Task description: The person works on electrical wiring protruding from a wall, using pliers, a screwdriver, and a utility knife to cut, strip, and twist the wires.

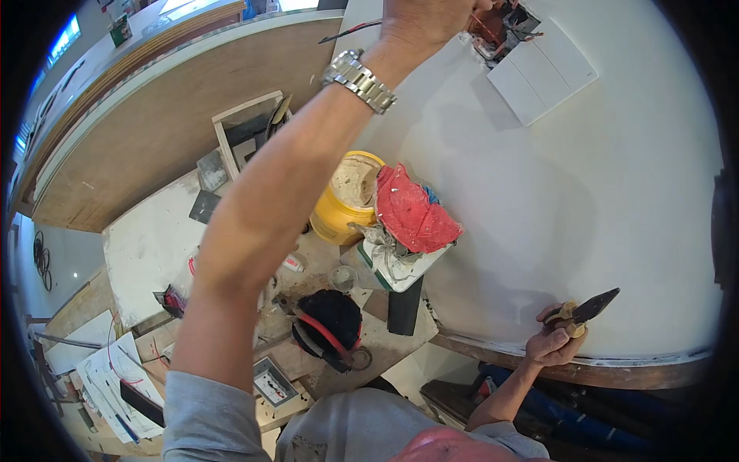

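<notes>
My left hand is raised at the top edge, beside a wall opening with copper-coloured wires; its partly visible fingers are curled, and what they hold is hidden. A black-and-red wire extends left from behind that hand. A white switch panel hangs askew just below the opening. At lower right, my right hand is closed on pliers with yellow handles and dark jaws, held in front of the white wall.
On the cluttered bench stand a yellow bucket of pale material, red cloth on a white container, a black-and-red object, an open wooden box and papers. A plywood panel rises at the left.
</notes>
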`<control>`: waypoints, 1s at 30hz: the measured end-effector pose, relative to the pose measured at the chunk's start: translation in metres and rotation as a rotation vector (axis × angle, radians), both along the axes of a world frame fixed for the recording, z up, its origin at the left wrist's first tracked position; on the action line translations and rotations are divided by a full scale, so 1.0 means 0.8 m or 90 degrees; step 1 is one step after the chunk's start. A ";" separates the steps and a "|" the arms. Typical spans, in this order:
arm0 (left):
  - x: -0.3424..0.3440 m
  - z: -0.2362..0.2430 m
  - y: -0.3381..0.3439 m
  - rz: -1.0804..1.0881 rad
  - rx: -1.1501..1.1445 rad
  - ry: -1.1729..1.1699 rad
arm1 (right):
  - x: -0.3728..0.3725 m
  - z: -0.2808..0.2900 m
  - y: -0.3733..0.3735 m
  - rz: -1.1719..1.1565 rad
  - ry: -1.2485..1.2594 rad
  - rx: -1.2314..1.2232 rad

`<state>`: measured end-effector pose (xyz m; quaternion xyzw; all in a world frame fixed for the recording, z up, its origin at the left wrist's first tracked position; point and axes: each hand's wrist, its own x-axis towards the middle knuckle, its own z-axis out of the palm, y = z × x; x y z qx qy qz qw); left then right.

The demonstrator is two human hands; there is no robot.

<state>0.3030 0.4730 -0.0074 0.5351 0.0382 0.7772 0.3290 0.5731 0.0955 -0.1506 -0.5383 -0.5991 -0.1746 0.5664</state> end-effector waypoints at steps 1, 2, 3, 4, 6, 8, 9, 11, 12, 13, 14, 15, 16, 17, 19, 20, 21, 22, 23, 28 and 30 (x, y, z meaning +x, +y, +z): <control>0.004 -0.004 -0.001 -0.037 -0.060 -0.051 | 0.001 0.000 0.000 -0.004 -0.006 0.003; 0.011 -0.008 -0.001 -0.075 -0.119 -0.106 | 0.002 0.000 0.000 -0.005 -0.006 0.001; 0.017 -0.013 -0.001 -0.114 -0.178 -0.161 | 0.003 0.001 0.000 -0.006 -0.019 -0.002; 0.022 -0.021 -0.001 -0.191 -0.188 -0.243 | 0.003 0.001 -0.001 -0.003 -0.024 -0.012; 0.028 -0.037 0.001 -0.346 -0.197 -0.407 | 0.004 0.002 -0.003 -0.004 -0.027 -0.029; 0.029 -0.054 0.000 -0.336 -0.177 -0.386 | 0.005 0.003 -0.006 -0.010 -0.018 -0.051; 0.029 -0.060 0.000 -0.333 -0.170 -0.372 | 0.006 0.004 -0.007 -0.008 -0.031 -0.041; 0.027 -0.059 0.004 -0.296 -0.152 -0.297 | 0.009 0.002 -0.005 0.001 -0.051 -0.036; 0.023 -0.055 0.006 -0.272 -0.147 -0.258 | 0.012 0.002 -0.004 -0.025 -0.071 -0.022; 0.018 -0.046 0.007 -0.077 -0.012 -0.135 | 0.014 0.002 -0.003 -0.035 -0.087 -0.021; 0.009 -0.037 0.007 0.122 0.110 0.007 | 0.016 0.001 -0.003 -0.033 -0.092 -0.019; 0.000 -0.016 0.009 0.363 0.381 -0.042 | 0.019 0.001 0.000 0.004 -0.066 -0.013; -0.012 -0.025 -0.004 0.034 0.114 0.094 | 0.020 0.003 -0.003 0.018 -0.055 -0.042; -0.029 -0.012 -0.007 0.078 0.117 0.128 | 0.023 0.006 -0.003 0.048 -0.073 -0.065; -0.070 -0.033 -0.035 0.143 0.117 0.153 | 0.021 0.011 -0.003 0.055 -0.091 -0.088; -0.094 -0.037 -0.046 0.171 0.142 0.142 | 0.017 0.012 0.001 0.055 -0.093 -0.078; -0.118 -0.042 -0.058 0.193 0.170 0.126 | 0.011 0.011 0.005 0.048 -0.087 -0.076; -0.145 -0.053 -0.072 0.206 0.151 0.152 | 0.004 0.016 0.005 0.038 -0.089 -0.088; -0.178 -0.074 -0.091 0.216 0.100 0.220 | -0.005 0.018 0.006 0.030 -0.090 -0.090; -0.334 -0.198 -0.249 0.317 -0.179 0.534 | -0.094 -0.004 0.017 0.110 0.130 -0.330; -0.367 -0.239 -0.320 0.379 -0.267 0.534 | -0.149 -0.021 0.005 0.177 0.121 -0.490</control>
